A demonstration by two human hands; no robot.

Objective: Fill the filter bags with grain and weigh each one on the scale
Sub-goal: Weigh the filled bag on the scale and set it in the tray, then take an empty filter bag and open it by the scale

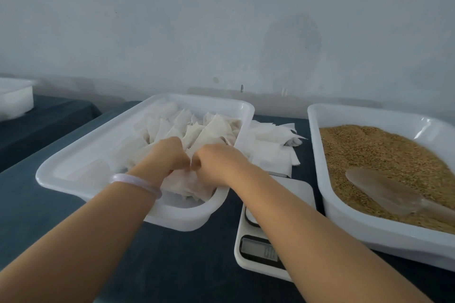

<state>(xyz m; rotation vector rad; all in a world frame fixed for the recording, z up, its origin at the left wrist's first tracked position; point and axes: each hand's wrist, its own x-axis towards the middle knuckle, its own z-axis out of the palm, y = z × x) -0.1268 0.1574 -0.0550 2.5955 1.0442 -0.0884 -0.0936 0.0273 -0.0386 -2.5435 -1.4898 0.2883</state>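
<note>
A white tray (73, 172) in the middle holds several white filter bags (187, 128). Both hands are over its near right part, knuckles together. My left hand (162, 157) and my right hand (216, 162) each grip the same filter bag (187, 184), whose crumpled body hangs below them. To the right stands a second white tray (317, 155) full of brown grain (374, 152), with a clear scoop (384, 192) lying in it. A white scale (261, 251) sits between the trays, partly hidden under my right forearm.
A loose stack of flat white bags (270, 147) lies on the dark table (32, 206) behind the scale. Another white tray (14, 101) stands at the far left on a second table. A pale wall runs close behind.
</note>
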